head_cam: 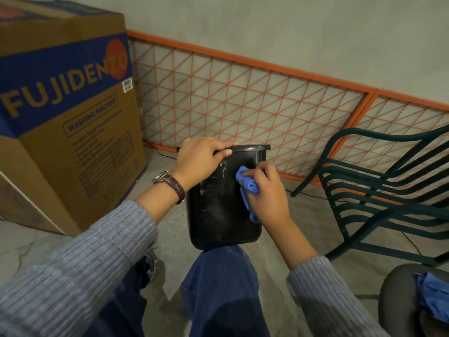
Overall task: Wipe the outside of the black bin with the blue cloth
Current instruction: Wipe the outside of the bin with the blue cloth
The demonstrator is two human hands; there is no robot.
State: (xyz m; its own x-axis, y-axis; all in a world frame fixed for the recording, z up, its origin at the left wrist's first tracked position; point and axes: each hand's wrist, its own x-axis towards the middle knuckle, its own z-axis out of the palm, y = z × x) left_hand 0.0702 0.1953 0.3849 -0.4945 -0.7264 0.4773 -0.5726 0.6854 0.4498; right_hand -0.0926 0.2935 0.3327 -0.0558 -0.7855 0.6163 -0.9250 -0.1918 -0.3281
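Head view: right hand (pixel 265 192) half-hides blue cloth (pixel 248 185) on black bin (pixel 217 211).

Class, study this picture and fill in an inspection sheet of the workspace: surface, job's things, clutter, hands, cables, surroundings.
Surface: grey floor, faint cracks at left.
Job's things: black bin, base at the person's knee, pale scuffs on its side; blue cloth bunched against that side.
Clutter: blue fabric lying on a grey seat, lower right.
Hands: left hand grips the bin's rim; right hand holds the cloth to the bin.
Cables: thin black cable on the floor by the wall.
Surroundings: cardboard box at left, orange mesh panel against the wall, green chair at right.
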